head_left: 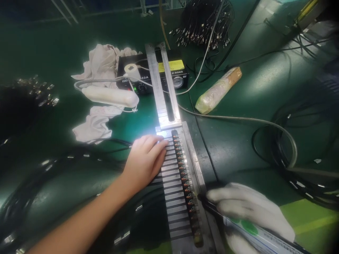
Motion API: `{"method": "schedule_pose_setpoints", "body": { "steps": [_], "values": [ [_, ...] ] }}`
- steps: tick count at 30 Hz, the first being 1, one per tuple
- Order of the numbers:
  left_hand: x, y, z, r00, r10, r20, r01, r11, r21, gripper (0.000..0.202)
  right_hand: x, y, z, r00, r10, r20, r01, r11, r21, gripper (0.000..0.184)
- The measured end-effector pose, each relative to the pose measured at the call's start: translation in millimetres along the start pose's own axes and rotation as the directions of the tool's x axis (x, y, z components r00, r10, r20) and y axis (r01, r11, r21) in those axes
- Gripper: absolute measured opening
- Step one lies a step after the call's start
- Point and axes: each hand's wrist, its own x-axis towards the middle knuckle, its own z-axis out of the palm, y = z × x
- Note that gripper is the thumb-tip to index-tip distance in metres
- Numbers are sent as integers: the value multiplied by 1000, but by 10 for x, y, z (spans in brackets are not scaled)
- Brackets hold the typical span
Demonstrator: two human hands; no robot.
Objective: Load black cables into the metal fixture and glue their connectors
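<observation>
A long metal fixture (174, 183) with slots holds a row of small cable connectors (185, 180) with black cables leading off to the left. My bare left hand (145, 158) lies on the fixture's upper part, fingers loosely curled and pressing the cables down. My right hand (249, 211), in a white glove, grips a pen-like tool (212, 208) with a dark tip and white body. Its tip touches the connector row near the lower end of the fixture.
A black control box (174, 76) with a yellow label stands behind the fixture. White cloths (103, 63), a white handle-like tool (108, 96), a wrapped roll (218, 90), a grey hose (265, 121) and bundles of black cables (203, 24) lie on the green bench.
</observation>
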Motion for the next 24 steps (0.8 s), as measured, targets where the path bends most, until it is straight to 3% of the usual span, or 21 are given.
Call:
{"method": "schedule_pose_setpoints", "body": {
  "steps": [6, 24],
  "values": [
    [-1, -7, -1, 1000, -3, 1, 3, 1000, -6, 20, 12, 54, -9, 999, -4, 33, 3, 1000, 17, 22],
    [4, 1, -15, 1000, 16, -7, -16, 1000, -11, 20, -22, 43, 13, 1000, 16, -16, -16, 1000, 23, 23]
  ]
}}
